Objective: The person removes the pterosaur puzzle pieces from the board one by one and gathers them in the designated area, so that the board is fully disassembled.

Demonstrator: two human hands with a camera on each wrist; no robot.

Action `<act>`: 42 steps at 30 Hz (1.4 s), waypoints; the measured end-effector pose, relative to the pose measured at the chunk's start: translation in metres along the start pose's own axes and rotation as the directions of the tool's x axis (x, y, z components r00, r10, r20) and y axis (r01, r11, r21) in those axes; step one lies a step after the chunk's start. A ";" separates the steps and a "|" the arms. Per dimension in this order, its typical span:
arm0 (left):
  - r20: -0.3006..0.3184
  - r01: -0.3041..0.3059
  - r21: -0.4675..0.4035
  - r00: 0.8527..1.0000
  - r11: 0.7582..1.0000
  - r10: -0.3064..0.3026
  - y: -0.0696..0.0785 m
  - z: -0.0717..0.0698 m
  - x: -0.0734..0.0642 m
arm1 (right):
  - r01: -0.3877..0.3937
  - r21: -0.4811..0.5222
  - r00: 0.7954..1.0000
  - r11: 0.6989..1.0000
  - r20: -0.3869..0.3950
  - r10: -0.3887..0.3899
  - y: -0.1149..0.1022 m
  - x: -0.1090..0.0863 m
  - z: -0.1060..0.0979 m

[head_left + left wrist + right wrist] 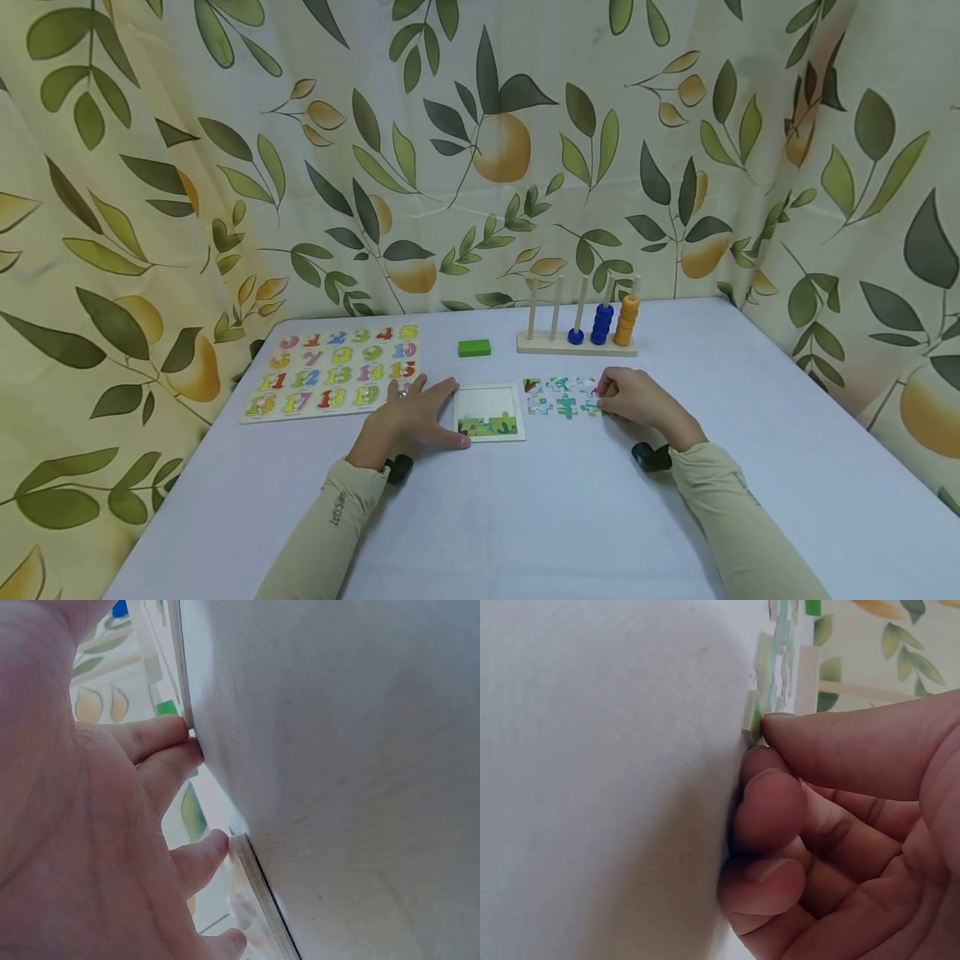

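Note:
My left hand (408, 421) is spread over the table, its thumb and index finger at the left edge of a white puzzle frame (487, 388). Its other fingers reach the edge of a number board (348, 379). Along the bottom of the frame lies a joined strip of green puzzle pieces (487, 426). My right hand (641, 404) is at the right end of a group of loose puzzle pieces (558, 398). In the right wrist view, its thumb and index finger pinch the edge of a puzzle piece (752, 716) low at the cloth, the other fingers curled beneath.
Behind the frame lies a green block (474, 347). A wooden peg stand (536, 341) with blue beads (602, 325) and orange beads (627, 321) stands at the back right. A leaf-patterned curtain (465, 208) hangs behind the white-covered table (570, 517).

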State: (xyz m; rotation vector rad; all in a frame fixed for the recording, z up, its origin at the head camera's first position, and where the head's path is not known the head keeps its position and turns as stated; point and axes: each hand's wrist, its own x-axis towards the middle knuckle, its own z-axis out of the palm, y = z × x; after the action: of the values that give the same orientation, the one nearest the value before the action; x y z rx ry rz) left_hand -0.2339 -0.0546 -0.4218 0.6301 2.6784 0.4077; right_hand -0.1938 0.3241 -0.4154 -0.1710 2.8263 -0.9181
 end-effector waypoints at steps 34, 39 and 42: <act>0.032 -0.009 0.003 0.999 1.000 0.009 0.001 -0.004 0.003 | 0.264 0.152 0.963 0.953 0.009 -0.268 -0.089 0.022 0.026; 0.038 -0.001 -0.002 0.999 1.000 0.002 -0.002 -0.004 0.001 | 0.293 0.134 0.951 0.947 0.061 -0.303 -0.110 0.031 0.047; 0.039 0.008 0.008 0.999 1.000 -0.008 -0.003 -0.003 0.001 | 0.309 0.126 0.943 0.943 0.087 -0.321 -0.119 0.036 0.059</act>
State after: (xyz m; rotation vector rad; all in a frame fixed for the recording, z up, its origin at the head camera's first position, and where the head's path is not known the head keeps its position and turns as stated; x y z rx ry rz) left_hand -0.2375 -0.0574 -0.4205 0.6231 2.6462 0.3791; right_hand -0.2108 0.1889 -0.3959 -0.6545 2.6846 -1.0887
